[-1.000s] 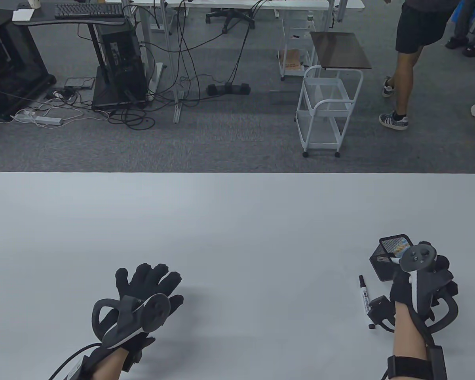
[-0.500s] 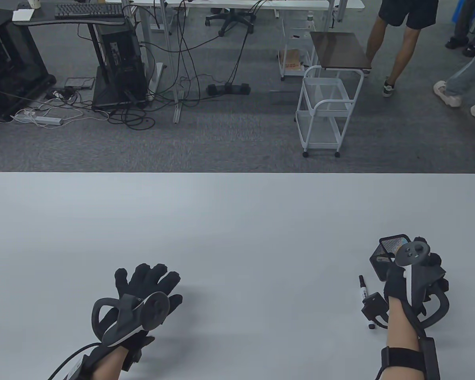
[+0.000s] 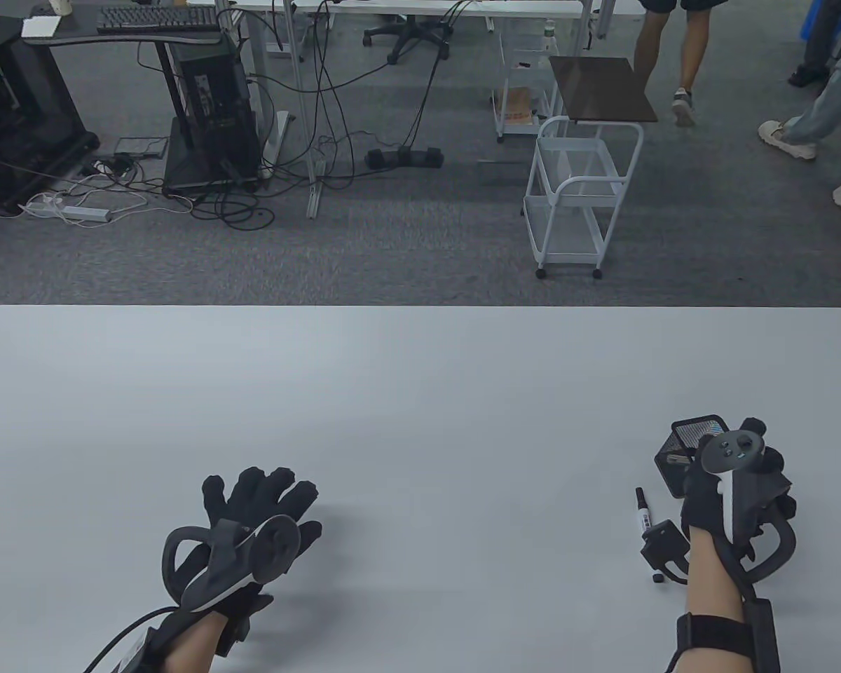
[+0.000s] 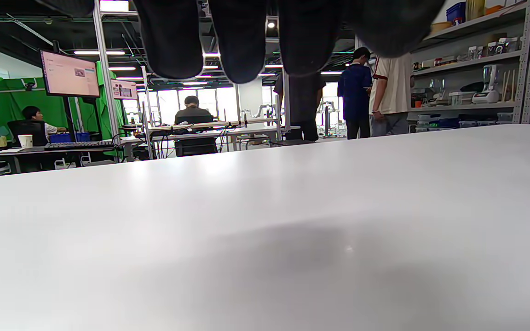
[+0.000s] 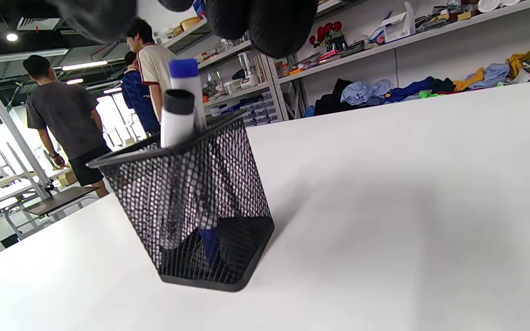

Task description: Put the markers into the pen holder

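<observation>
A black mesh pen holder [image 3: 694, 438] stands at the table's right, near the front. In the right wrist view the holder [image 5: 191, 202] has two markers standing in it, one black-capped [image 5: 177, 119] and one blue-capped [image 5: 184, 76]. My right hand [image 3: 757, 445] hovers just right of and above the holder; its fingers [image 5: 269, 27] hang over the rim and hold nothing. A black-capped marker [image 3: 643, 512] lies on the table left of my right wrist, partly hidden by the wrist camera. My left hand [image 3: 263, 494] rests flat on the table, fingers spread and empty.
The white table [image 3: 420, 392] stretches wide between the hands. Beyond its far edge are a white wire cart [image 3: 575, 203], desks, cables and people walking. The left wrist view shows only bare table below my fingers [image 4: 242, 41].
My right hand has shifted slightly left over the holder. The white marker that showed at its fingers by the rim now stands inside. The left hand has not moved.
</observation>
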`<move>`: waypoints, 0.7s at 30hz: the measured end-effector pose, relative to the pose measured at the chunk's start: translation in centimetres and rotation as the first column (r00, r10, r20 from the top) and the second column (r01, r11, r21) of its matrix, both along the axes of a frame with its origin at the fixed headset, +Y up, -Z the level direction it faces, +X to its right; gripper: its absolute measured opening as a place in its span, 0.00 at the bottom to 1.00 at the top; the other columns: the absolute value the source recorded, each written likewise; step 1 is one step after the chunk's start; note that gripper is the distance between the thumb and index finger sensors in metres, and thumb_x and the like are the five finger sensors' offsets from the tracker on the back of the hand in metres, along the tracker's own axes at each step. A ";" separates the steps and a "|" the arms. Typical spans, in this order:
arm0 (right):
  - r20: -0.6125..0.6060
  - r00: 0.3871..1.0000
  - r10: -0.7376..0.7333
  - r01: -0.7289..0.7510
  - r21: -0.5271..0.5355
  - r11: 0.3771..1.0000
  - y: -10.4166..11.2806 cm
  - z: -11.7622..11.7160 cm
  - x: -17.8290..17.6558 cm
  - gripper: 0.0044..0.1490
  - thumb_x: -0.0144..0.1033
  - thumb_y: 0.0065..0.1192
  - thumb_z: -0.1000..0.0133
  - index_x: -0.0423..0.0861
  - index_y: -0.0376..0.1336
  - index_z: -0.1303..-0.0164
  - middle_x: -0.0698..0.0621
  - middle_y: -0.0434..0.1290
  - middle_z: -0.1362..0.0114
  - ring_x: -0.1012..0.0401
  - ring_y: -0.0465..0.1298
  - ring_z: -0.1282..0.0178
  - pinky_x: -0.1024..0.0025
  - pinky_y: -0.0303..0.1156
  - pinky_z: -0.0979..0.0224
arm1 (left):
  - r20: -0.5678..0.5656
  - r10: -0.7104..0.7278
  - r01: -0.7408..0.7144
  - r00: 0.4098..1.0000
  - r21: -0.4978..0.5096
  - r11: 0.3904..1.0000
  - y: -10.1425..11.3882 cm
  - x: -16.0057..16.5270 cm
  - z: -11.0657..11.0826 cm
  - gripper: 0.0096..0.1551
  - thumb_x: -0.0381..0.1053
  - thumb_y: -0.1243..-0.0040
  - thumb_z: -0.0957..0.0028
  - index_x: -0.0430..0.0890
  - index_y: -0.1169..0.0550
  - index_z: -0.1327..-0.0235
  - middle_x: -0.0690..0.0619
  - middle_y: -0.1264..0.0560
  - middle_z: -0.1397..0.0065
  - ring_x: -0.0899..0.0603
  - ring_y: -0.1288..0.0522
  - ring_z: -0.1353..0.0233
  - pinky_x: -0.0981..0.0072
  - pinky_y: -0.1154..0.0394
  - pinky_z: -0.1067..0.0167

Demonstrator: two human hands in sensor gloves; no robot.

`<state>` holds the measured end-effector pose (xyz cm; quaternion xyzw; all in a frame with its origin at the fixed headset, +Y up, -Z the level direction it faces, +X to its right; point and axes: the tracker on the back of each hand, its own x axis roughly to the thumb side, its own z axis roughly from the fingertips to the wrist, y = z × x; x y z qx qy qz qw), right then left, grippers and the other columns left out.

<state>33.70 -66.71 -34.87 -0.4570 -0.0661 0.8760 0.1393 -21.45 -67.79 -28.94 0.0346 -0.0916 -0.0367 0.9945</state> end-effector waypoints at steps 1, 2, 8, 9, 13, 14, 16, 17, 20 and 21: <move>-0.005 1.000 -0.003 0.003 0.007 1.000 0.2 0.2 0.1 0.44 0.65 0.42 0.31 0.63 0.35 0.08 0.51 0.46 0.10 0.50 0.57 0.12 0.42 0.42 0.11 | 0.000 0.000 0.000 1.000 0.000 1.000 0.0 0.0 0.0 0.34 0.71 0.50 0.41 0.68 0.33 0.19 0.57 0.37 0.09 0.34 0.37 0.09 0.21 0.50 0.20; -0.008 1.000 -0.007 0.007 0.014 1.000 0.5 0.3 0.1 0.44 0.65 0.42 0.31 0.62 0.35 0.08 0.51 0.44 0.09 0.49 0.56 0.11 0.42 0.42 0.11 | 0.000 0.000 0.000 1.000 0.000 1.000 0.0 0.0 0.0 0.34 0.71 0.50 0.41 0.67 0.33 0.19 0.57 0.37 0.09 0.33 0.37 0.09 0.21 0.50 0.20; -0.041 0.999 0.026 -0.023 0.082 0.996 3.1 2.2 0.0 0.46 0.63 0.45 0.32 0.55 0.39 0.08 0.48 0.43 0.06 0.45 0.54 0.08 0.40 0.42 0.12 | 0.005 -0.001 0.001 1.000 0.002 1.000 0.0 0.1 0.0 0.34 0.71 0.50 0.41 0.68 0.33 0.19 0.57 0.37 0.09 0.34 0.38 0.09 0.21 0.50 0.20; -0.052 0.998 0.036 -0.031 0.095 0.995 3.5 2.6 -0.1 0.46 0.62 0.46 0.32 0.54 0.41 0.08 0.47 0.44 0.07 0.44 0.54 0.08 0.39 0.42 0.12 | 0.007 0.001 -0.001 1.000 0.004 1.000 0.0 0.1 0.1 0.34 0.71 0.50 0.41 0.68 0.33 0.19 0.57 0.37 0.09 0.34 0.38 0.09 0.21 0.50 0.20; -0.107 0.988 0.114 -0.098 0.144 0.985 5.1 4.2 -1.2 0.47 0.60 0.50 0.34 0.49 0.45 0.10 0.44 0.49 0.08 0.42 0.58 0.10 0.37 0.45 0.14 | 0.011 0.008 -0.008 1.000 0.011 1.000 0.2 0.2 0.2 0.34 0.71 0.50 0.41 0.68 0.33 0.19 0.57 0.37 0.09 0.34 0.38 0.09 0.21 0.50 0.20; -0.113 0.986 0.119 -0.102 0.145 0.984 5.2 4.3 -1.3 0.47 0.60 0.51 0.34 0.48 0.45 0.10 0.43 0.50 0.09 0.42 0.58 0.10 0.37 0.45 0.14 | 0.012 0.009 -0.009 1.000 0.011 1.000 0.2 0.2 0.2 0.34 0.71 0.50 0.41 0.68 0.33 0.19 0.57 0.37 0.09 0.34 0.38 0.09 0.21 0.50 0.20; -0.145 0.979 0.144 -0.121 0.155 0.980 5.4 4.8 -1.9 0.48 0.59 0.53 0.35 0.46 0.47 0.10 0.41 0.51 0.10 0.41 0.60 0.12 0.36 0.46 0.15 | 0.015 0.013 -0.013 1.000 0.016 1.000 0.4 0.2 0.3 0.34 0.71 0.50 0.41 0.68 0.33 0.19 0.57 0.37 0.09 0.34 0.37 0.09 0.21 0.50 0.20; -0.162 0.974 0.160 -0.134 0.160 0.978 5.5 5.1 -2.3 0.48 0.58 0.54 0.35 0.45 0.47 0.11 0.40 0.52 0.10 0.40 0.61 0.13 0.35 0.47 0.16 | 0.016 0.015 -0.015 1.000 0.017 1.000 0.4 0.3 0.4 0.34 0.71 0.50 0.41 0.68 0.33 0.19 0.57 0.37 0.09 0.33 0.38 0.09 0.21 0.50 0.20; -0.211 0.961 0.177 -0.148 0.148 0.978 5.3 5.7 -3.3 0.48 0.57 0.56 0.36 0.42 0.49 0.12 0.37 0.54 0.12 0.38 0.63 0.15 0.33 0.49 0.18 | 0.022 0.020 -0.021 1.000 0.021 1.000 0.6 0.4 0.6 0.34 0.71 0.50 0.41 0.68 0.33 0.19 0.57 0.37 0.09 0.34 0.38 0.09 0.21 0.50 0.20; -0.227 0.958 0.176 -0.149 0.133 0.980 5.1 5.9 -3.6 0.49 0.57 0.56 0.36 0.41 0.50 0.12 0.36 0.55 0.12 0.38 0.63 0.16 0.32 0.50 0.19 | 0.024 0.021 -0.021 0.999 0.021 1.000 0.6 0.4 0.6 0.34 0.71 0.50 0.41 0.68 0.33 0.19 0.57 0.37 0.09 0.33 0.38 0.09 0.21 0.50 0.20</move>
